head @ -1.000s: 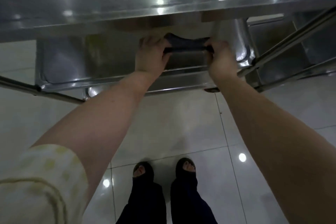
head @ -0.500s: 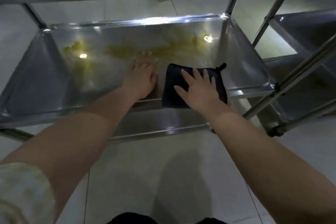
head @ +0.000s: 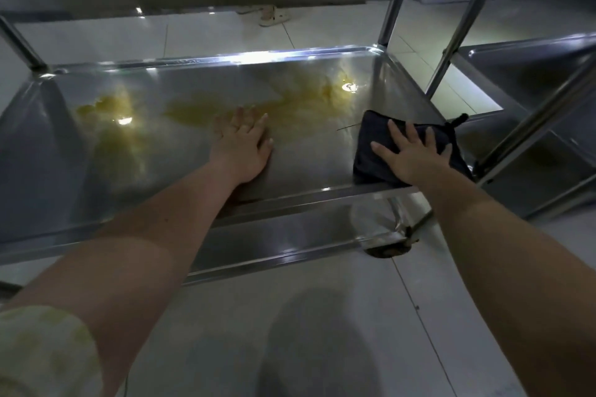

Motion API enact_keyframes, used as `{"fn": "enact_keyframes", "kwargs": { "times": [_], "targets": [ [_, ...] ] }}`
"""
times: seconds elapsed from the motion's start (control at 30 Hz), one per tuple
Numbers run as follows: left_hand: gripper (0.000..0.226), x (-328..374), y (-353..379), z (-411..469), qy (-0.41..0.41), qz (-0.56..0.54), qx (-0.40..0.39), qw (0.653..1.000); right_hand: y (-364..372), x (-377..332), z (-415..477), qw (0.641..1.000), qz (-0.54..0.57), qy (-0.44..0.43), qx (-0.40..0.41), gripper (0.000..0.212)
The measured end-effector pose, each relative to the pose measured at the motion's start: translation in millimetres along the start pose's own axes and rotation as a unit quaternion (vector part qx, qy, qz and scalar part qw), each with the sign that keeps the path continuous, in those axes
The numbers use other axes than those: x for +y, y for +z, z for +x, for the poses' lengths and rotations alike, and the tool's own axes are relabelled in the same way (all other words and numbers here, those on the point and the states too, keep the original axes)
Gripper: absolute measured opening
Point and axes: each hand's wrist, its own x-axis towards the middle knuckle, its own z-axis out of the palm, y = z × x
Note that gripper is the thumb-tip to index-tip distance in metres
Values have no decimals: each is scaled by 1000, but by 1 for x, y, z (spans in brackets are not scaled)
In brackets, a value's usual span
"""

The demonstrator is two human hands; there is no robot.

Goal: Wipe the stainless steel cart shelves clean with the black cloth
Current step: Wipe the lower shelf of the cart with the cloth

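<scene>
— Where is the black cloth?

— I see the black cloth (head: 374, 132) lying flat on the shelf (head: 225, 60) of the steel cart. It is at the right end of the shelf, close to the front edge. A little loop sticks out of its far corner.

— What are the hands doing?

— The right hand (head: 411, 156) lies on top of the cloth. Its fingers are straight and spread apart, and they press down on it.

— And the other one?

— The left hand (head: 240, 147) is flat on the bare metal in the middle of the shelf, near the front edge. Its fingers are straight and close together. It is well apart from the cloth.

— Is the shelf dirty?

— Yes. I see a yellow stain (head: 300, 103) smeared over the shelf. It goes from the left part toward the far right corner, and the left fingertips touch it. The cloth is near its right part. A second steel cart (head: 516, 74) stands to the right of the shelf.
</scene>
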Motion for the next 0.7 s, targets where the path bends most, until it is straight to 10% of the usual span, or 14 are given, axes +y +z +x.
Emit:
{"fn": "enact_keyframes", "kwargs": {
  "times": [0.33, 0.53, 0.7],
  "targets": [
    [61, -3, 10, -5, -15, -48, 29, 998, 7, -59, 5, 999, 6, 30, 45, 82],
    [59, -14, 8, -3, -64, -141, 69, 986, 32, -175, -14, 974, -60, -214, 36, 78],
    [53, -17, 7, -4, -57, -127, 37, 990, 21, -140, -1, 932, -82, -349, 52, 67]
  ]
}}
